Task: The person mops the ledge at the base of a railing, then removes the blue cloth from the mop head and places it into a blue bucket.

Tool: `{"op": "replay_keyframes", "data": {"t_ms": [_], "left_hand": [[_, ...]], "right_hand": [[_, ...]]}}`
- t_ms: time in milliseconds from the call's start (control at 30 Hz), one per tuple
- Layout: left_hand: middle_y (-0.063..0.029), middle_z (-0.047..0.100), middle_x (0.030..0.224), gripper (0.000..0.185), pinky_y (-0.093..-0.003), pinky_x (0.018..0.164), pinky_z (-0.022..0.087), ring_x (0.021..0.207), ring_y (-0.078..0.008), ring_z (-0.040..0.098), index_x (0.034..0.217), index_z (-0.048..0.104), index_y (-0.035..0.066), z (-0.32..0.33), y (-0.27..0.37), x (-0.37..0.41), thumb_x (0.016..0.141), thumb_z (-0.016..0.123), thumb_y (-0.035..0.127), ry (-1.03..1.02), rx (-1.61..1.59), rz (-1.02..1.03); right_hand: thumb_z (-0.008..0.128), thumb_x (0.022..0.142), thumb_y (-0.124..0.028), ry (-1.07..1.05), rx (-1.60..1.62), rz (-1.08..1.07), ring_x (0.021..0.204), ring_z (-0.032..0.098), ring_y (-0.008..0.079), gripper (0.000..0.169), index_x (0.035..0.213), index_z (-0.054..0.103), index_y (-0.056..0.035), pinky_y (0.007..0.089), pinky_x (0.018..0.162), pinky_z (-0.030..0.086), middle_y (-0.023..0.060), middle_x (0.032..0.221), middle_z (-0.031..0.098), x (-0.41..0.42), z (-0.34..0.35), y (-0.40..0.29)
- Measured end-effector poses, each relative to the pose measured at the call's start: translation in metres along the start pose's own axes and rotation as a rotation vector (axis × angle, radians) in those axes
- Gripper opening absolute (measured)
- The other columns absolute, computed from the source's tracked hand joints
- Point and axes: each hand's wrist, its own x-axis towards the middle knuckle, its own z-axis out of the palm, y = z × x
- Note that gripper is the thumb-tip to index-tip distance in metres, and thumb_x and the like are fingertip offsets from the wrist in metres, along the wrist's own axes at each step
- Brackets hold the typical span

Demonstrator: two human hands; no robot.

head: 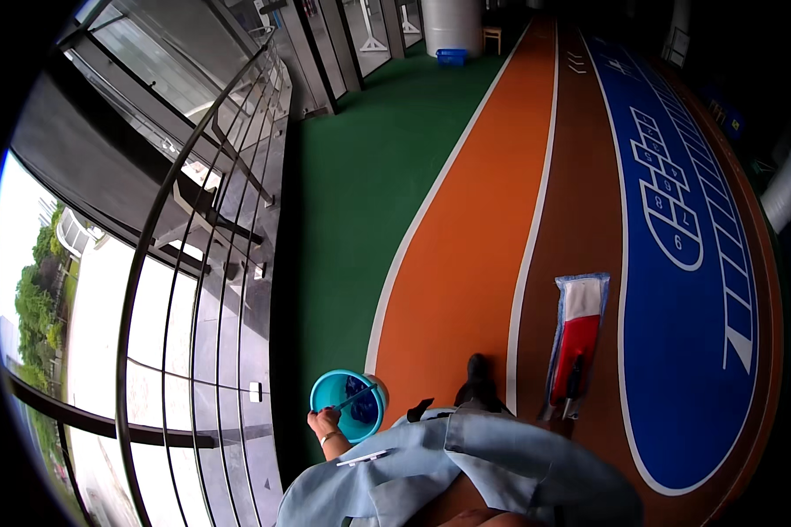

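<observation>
My left hand [324,421] grips the handle of a turquoise plastic bucket [318,388] at its left rim. A dark blue cloth [364,400] lies inside the bucket, with the handle crossing over it. To the right is a flat mop [583,300] with a red-and-white pad edged in blue and a dark joint near its lower end. My right hand is out of view; the light blue jacket [395,491] covers the area below the mop. Whether the mop touches the floor cannot be told. One dark shoe [478,369] shows between bucket and mop.
A metal railing [171,178] runs along the left beside windows. Painted green floor [369,165], an orange lane [474,217] and a blue hopscotch strip [659,329] stretch ahead. Farther off stand a blue basket [451,57], a thick white column [453,26] and a wooden stool [492,38].
</observation>
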Motion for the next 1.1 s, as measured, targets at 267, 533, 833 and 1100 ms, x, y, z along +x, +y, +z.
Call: {"op": "replay_keyframes", "data": {"t_ms": [267, 533, 833, 1100], "left_hand": [[-0.0059, 0.066, 0.081, 0.026, -0.0352, 0.070, 0.040, 0.077, -0.0186, 0.059, 0.078, 0.064, 0.013, -0.063, 0.132, 0.169, 0.089, 0.048, 0.030, -0.074, -0.067, -0.126], [-0.0048, 0.065, 0.088, 0.024, -0.0342, 0.074, 0.041, 0.085, -0.0166, 0.055, 0.086, 0.061, 0.012, -0.133, 0.216, 0.299, 0.090, 0.048, 0.032, 0.072, -2.450, -1.572], [-0.0035, 0.063, 0.096, 0.025, -0.0331, 0.079, 0.042, 0.094, -0.0143, 0.051, 0.095, 0.057, 0.010, -0.148, 0.349, 0.465, 0.091, 0.048, 0.033, 0.041, -2.485, -2.002], [-0.0006, 0.048, 0.075, 0.022, -0.0320, 0.068, 0.039, 0.073, -0.0137, 0.041, 0.080, 0.043, 0.012, -0.170, 0.398, 0.590, 0.090, 0.048, 0.031, 0.180, -2.503, -2.163]], "right_hand": [[0.059, 0.083, -0.054, -0.093, 0.247, -0.091, 0.054, 0.058, 0.0275, 0.052, 0.079, 0.061, -0.0016, 0.0406, 0.046, 0.044, 0.0122, 0.059, 0.056, 0.189, 0.032, -0.166], [0.065, 0.079, -0.055, -0.443, 0.418, -0.070, 0.032, 0.037, 0.0165, 0.049, 0.074, 0.054, -0.0079, 0.0332, 0.033, 0.032, 0.0000, 0.046, 0.037, 0.329, -0.012, -0.445], [0.061, 0.085, -0.050, -0.266, 0.481, -0.159, 0.032, 0.035, 0.0112, 0.045, 0.071, 0.052, -0.0083, 0.0283, 0.031, 0.029, -0.0009, 0.046, 0.035, 0.431, -0.043, -0.656], [0.063, 0.089, -0.034, -0.290, 0.730, -0.373, 0.033, 0.033, 0.0053, 0.036, 0.067, 0.051, -0.0079, 0.0225, 0.033, 0.025, -0.0049, 0.044, 0.034, 0.474, -0.046, -0.876]]}}
